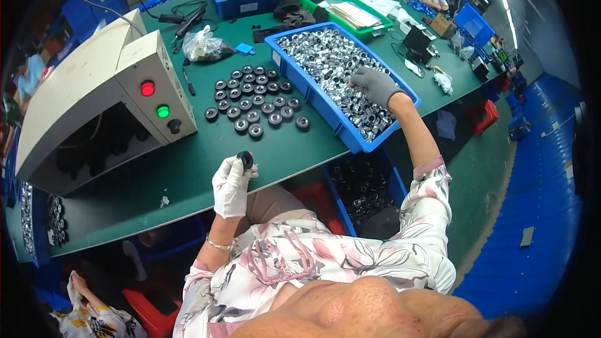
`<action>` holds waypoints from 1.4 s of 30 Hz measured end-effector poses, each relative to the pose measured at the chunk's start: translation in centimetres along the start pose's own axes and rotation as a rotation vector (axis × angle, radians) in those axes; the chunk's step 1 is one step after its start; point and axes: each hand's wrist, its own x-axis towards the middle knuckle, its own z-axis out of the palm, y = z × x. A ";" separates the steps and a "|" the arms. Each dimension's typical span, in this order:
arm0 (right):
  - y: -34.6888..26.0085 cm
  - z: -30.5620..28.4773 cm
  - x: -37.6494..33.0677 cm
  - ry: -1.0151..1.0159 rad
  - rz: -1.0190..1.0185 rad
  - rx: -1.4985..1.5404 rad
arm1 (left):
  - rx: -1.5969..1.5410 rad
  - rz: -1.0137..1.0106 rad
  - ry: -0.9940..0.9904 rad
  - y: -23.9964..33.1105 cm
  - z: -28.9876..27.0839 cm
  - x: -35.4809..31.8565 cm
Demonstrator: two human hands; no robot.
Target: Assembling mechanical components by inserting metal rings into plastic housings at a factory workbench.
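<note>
My left hand (231,186), in a white glove, pinches a round black part with a ring-like rim (245,160) above the table's near edge. My right hand (376,86) wears a grey glove and reaches into a long blue bin (346,133) heaped with small shiny metal ring-shaped pieces (325,56). Its fingers are drawn together at the surface of the heap; what lies between them, if anything, is too small to make out. Between the bin and the machine, several black round parts with silvery centres (252,116) stand in loose rows on the green tabletop (206,150).
A beige machine (94,94) with red and green lights stands at left. Behind the rows lie a plastic bag (205,47) and a pen (188,81). Blue (249,6) and green (380,26) trays sit farther back. Below the edge is a bin of dark parts (363,194).
</note>
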 end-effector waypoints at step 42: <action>-24.6 7.6 -2.0 0.363 0.024 1.141 | 0.098 0.082 -0.040 0.7 3.6 0.7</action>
